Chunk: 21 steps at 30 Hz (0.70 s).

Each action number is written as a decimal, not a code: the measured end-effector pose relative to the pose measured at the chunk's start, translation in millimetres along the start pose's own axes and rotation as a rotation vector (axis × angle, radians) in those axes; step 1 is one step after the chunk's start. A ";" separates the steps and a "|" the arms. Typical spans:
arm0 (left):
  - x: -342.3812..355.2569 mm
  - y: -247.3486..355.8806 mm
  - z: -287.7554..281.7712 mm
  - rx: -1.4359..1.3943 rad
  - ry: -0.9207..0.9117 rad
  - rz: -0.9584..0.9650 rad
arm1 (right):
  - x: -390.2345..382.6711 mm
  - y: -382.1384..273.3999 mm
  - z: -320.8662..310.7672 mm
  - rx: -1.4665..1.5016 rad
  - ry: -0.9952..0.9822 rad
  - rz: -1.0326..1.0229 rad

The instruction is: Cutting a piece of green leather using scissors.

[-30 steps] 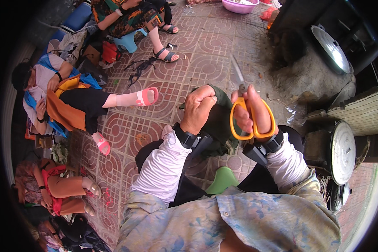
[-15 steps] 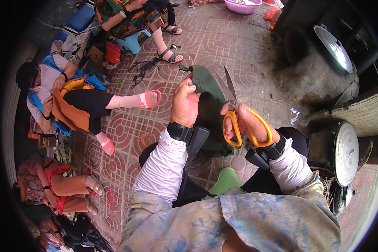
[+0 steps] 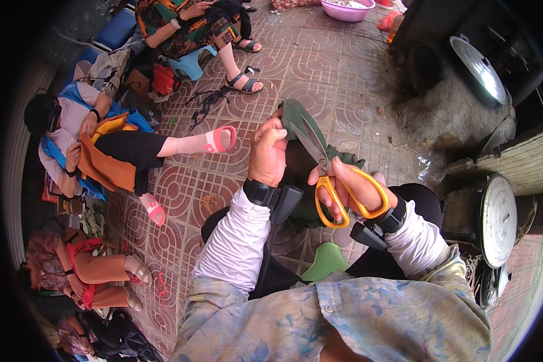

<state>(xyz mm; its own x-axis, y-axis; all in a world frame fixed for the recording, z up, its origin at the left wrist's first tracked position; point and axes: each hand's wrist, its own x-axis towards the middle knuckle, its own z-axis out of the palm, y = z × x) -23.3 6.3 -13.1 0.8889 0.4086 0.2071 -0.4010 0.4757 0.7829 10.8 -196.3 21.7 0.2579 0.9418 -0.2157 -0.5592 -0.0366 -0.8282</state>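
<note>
— While you sit with both forearms raised, what is each hand doing?

— Your right hand (image 3: pixel 353 190) is threaded through the yellow loops of the scissors (image 3: pixel 332 175), closed round them, with the blades parted and pointing up and away from you. Your left hand (image 3: pixel 267 154) pinches the top of a dark green leaf (image 3: pixel 292 117), fingers closed on it, so it hangs taut just where the blades meet it. That grip likely keeps the leaf stretched for a clean cut, and your fingers sit to the left of the blades.

— Where exactly is the leaf?

— In the air above your knees, its upper part at your left fingertips, the blades crossing it; more dark green shows lower, behind the scissors.

— Count what you have close by.

— One pair of scissors, one leaf in hand, two dark wrist bands, one on each wrist. A green stool (image 3: pixel 326 262) shows between your legs.

— And further out?

— On the tiled floor (image 3: pixel 320 66), two seated people at the left edge and one near the top on a blue stool (image 3: pixel 190 63). At the right edge stand two round-faced scales (image 3: pixel 498 220), one nearer, one farther. A pink basin (image 3: pixel 347 9) lies at the top edge.
</note>
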 end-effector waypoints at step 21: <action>-3.5 1.4 6.0 0.044 -0.006 -0.119 | 5.1 5.5 7.0 -0.199 0.135 -0.204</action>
<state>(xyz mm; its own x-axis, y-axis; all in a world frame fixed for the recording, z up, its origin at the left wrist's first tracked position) -25.7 0.8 -9.3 0.9309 0.3469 0.1144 -0.2827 0.4858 0.8271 3.5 -189.3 19.7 0.4587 0.8840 -0.0903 -0.3232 0.0713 -0.9437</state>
